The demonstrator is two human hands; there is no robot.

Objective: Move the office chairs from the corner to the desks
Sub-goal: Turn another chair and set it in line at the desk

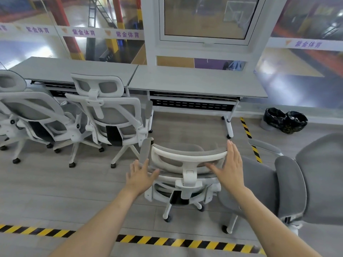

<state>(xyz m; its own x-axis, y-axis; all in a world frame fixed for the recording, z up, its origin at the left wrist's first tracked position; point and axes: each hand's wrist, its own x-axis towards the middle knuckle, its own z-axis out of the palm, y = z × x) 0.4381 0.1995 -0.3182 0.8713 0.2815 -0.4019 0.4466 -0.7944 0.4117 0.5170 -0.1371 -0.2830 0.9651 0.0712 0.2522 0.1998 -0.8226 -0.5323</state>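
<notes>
A white-framed grey mesh office chair [185, 158] stands on the floor in front of the right desk [196, 84], its back toward me. My left hand [141, 175] has straight fingers at the left end of its headrest, by the left armrest. My right hand [230, 166] lies flat with straight fingers against the headrest's right end. Neither hand curls round anything. Two more chairs of the same kind stand at the left desk [74, 69]: one in the middle [109, 112] and one at the far left [31, 112].
A grey upholstered chair [289, 184] stands close on the right, nearly touching the chair between my hands. A bin with a black bag [285, 121] sits by the glass wall at the right. Yellow-black tape [148, 240] crosses the floor near me, and another strip [250, 140] runs beside the right desk's leg.
</notes>
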